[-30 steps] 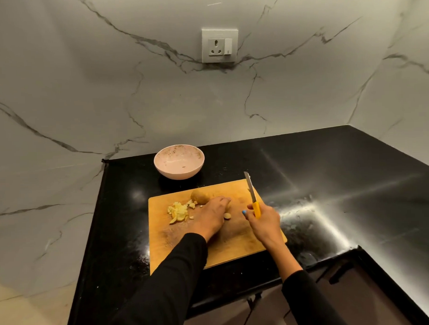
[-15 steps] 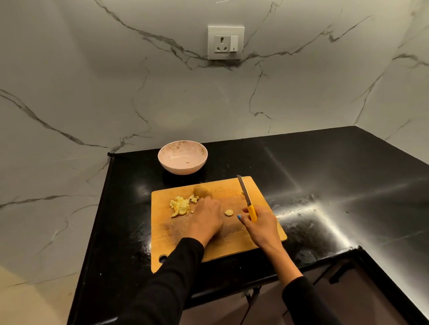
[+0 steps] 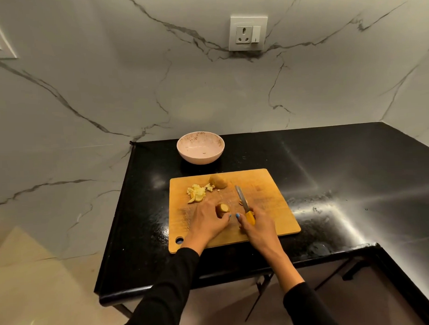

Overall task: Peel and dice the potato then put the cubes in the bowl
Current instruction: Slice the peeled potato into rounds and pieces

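A small potato piece [image 3: 222,209] is being pinched on the cutting board [image 3: 271,209] by the left hand [image 3: 208,223]; at its 3 o'clock, the yellow-handled knife [image 3: 244,205] is being gripped by the right hand [image 3: 258,227]. Fingertips are likely being risked should the rounded piece roll.

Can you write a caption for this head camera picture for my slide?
Left hand holds a potato piece on the cutting board; right hand grips the knife.
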